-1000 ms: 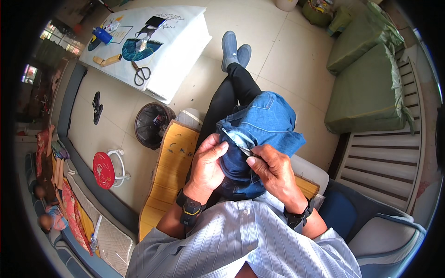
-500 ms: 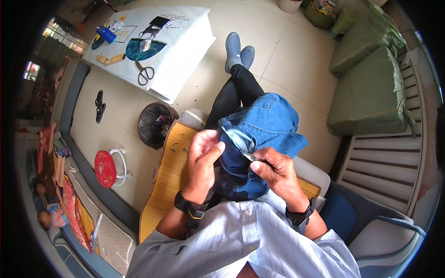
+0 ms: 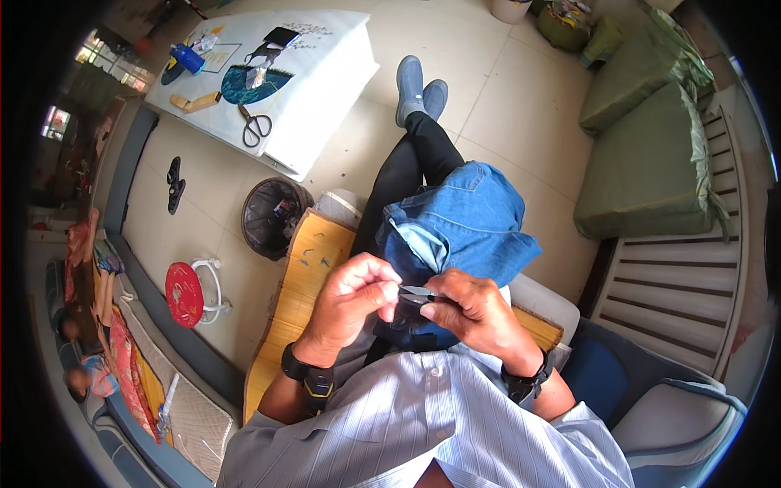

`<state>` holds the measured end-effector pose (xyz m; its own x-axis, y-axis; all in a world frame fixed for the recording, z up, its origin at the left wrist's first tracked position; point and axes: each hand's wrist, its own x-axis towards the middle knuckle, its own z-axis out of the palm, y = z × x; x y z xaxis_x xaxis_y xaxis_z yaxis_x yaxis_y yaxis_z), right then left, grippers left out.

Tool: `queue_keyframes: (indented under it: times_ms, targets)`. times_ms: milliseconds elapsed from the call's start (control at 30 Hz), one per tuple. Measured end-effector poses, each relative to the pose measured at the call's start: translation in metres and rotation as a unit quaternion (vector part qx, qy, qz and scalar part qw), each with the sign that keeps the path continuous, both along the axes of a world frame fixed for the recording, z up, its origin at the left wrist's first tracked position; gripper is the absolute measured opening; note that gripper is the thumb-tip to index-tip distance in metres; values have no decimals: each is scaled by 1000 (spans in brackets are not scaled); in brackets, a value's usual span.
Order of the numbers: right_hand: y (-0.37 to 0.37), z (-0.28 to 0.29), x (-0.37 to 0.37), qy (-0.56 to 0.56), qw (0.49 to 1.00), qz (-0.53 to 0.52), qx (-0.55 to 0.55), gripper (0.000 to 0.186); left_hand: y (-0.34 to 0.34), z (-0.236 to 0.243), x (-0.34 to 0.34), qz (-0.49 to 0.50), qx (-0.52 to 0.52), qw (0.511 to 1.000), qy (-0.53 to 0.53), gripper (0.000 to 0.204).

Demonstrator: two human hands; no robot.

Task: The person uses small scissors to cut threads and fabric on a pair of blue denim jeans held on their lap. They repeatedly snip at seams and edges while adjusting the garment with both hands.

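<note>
One rumpled blue denim garment [image 3: 476, 213] over black-trousered legs [image 3: 399, 169], at two o'clock from the bare left hand [image 3: 348, 299]
Whether that half-curled hand pinches anything I cannot tell; at three o'clock from it, the bare right hand [image 3: 478, 313] grips a small dark-and-silver pointed metal tool [image 3: 416, 300], tip toward nine o'clock

Black-trousered legs [image 3: 396, 176] bear a crumpled blue denim garment [image 3: 482, 205]; a white, pattern-topped rectangular table [image 3: 321, 89] carries a blue cylindrical bottle [image 3: 188, 58], dark-handled scissors [image 3: 251, 128] and a long tan object [image 3: 200, 103]; on the beige tiled floor [image 3: 512, 114] rest a black slipper [image 3: 175, 191], a dark round bin [image 3: 259, 232] and a red-topped white stool [image 3: 185, 294].
</note>
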<state>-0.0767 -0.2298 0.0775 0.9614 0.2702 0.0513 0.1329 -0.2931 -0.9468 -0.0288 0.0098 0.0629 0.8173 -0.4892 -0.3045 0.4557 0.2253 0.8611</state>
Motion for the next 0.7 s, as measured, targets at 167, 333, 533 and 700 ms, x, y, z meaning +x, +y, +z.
queue_keyframes:
  times_ms: [167,333,533,700]
  targets:
    - [-21,-14,-10,198,942,-148,227,21,14,-14,17,233,142,959,-76,21]
    - [-27,-24,-9,226,933,-171,220,21,24,-34,2,26,138,982,129,24]
    - [-11,-20,-8,274,935,-187,129,33,-30,-34,-12,-43,100,982,156,28]
    - [-22,-17,-10,233,949,-192,90,35,-55,-22,-14,-74,105,992,11,20]
